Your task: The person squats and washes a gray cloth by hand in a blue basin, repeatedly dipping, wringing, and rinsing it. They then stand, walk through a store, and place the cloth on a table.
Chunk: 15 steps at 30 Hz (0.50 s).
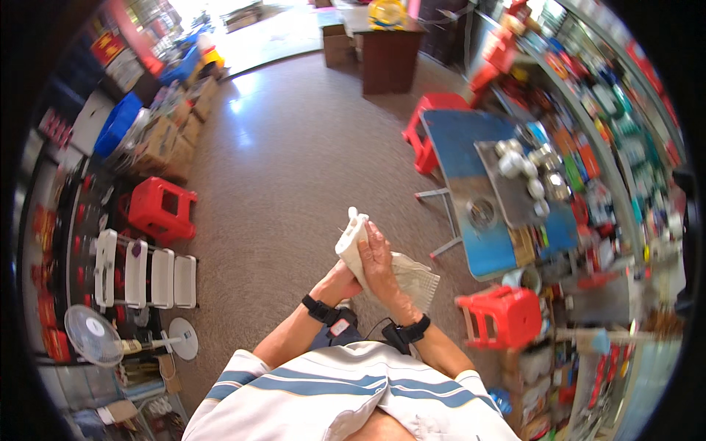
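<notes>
A cream-white cloth [413, 275] is bunched between both hands in front of the body, its rolled end pointing up and a loose corner hanging to the right. My right hand [378, 259] lies over the cloth with its fingers stretched along it. Beneath and to the left, my left hand [347, 280] presses the cloth from the other side; its fingers are mostly hidden by the cloth. Each wrist wears a black strap with a small device.
On the right stands a blue folding table [485, 253] with a tray [499, 190] of white cups, a red stool [510, 317] below it and another red stool [427, 132] above. To the left are a red stool [162, 209], a white step ladder [135, 270] and a fan [94, 335]. Shelves line both sides.
</notes>
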Each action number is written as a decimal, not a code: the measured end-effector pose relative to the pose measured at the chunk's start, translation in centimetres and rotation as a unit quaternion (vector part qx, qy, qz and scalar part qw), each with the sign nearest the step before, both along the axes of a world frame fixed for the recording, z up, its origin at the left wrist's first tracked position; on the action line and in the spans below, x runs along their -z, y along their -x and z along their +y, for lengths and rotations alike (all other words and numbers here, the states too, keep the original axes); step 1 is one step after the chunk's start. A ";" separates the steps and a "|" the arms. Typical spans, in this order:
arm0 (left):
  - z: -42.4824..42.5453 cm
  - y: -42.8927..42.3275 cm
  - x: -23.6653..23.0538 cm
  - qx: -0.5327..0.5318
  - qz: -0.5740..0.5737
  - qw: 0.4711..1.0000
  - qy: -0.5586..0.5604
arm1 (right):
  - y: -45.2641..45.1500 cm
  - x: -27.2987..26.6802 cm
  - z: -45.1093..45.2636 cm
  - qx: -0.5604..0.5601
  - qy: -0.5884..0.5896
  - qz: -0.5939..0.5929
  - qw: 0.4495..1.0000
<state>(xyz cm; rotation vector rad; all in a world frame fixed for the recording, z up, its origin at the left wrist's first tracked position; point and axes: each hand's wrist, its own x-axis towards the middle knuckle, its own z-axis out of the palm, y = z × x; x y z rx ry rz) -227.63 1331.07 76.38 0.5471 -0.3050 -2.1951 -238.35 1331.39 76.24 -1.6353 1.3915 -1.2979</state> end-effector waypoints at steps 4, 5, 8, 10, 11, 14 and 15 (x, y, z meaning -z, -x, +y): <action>-4.7 -9.4 0.1 -0.088 -0.108 0.983 0.122 | -7.3 -1.6 -6.5 -0.145 -0.021 -0.130 0.981; -5.5 -11.0 0.1 -0.117 -0.147 0.967 0.174 | -8.5 -1.9 -8.2 -0.159 -0.057 -0.123 0.978; -8.1 -13.7 0.7 -0.117 -0.152 0.966 0.175 | -10.3 -1.9 -12.7 -0.213 -0.147 -0.131 0.957; -10.7 -14.9 1.4 -0.153 -0.153 0.962 0.164 | -12.2 -1.3 -15.9 -0.189 -0.146 -0.043 0.970; -12.3 -15.3 1.9 -0.159 -0.144 0.965 0.151 | -12.8 -0.8 -17.5 -0.176 -0.145 0.000 0.974; -18.7 -16.0 3.0 -0.178 -0.145 0.962 0.148 | -14.4 0.5 -23.5 -0.169 -0.226 -0.071 0.957; -20.6 -15.7 3.3 -0.180 -0.155 0.948 0.210 | -14.7 1.0 -25.9 -0.158 -0.244 -0.104 0.951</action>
